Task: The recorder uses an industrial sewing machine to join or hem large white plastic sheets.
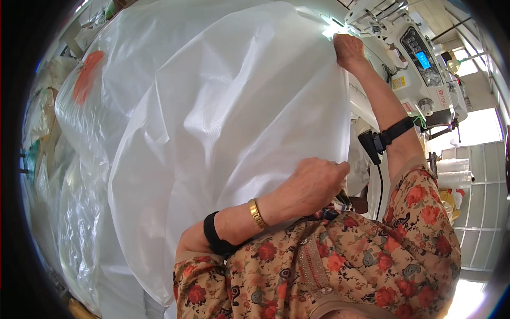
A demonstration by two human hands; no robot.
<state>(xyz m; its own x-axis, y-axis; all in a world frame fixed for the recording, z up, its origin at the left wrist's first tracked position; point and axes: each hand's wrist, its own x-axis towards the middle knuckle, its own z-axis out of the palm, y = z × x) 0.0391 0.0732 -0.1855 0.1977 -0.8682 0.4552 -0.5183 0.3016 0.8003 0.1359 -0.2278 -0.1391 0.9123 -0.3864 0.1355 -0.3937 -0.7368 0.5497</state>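
Note:
A big white, slightly sheer sheet of fabric (212,117) spreads in loose folds across the middle of the head view. Its right edge runs nearly straight between my two hands. My right hand (349,51) is closed on the far end of that edge, right beside the lit needle area of a white sewing machine (425,64). Close to my body, my left hand (320,182) is closed in a fist with the near end of the edge pinched at its fingers. The fingertips of both hands are partly hidden.
Clear plastic wrapping (79,196) with a red patch (87,77) is heaped on the left. The machine's control panel (422,56) glows blue. From a black device (370,146) strapped to my right forearm, a cable hangs down. Plastic-wrapped rolls (454,171) stand at the right.

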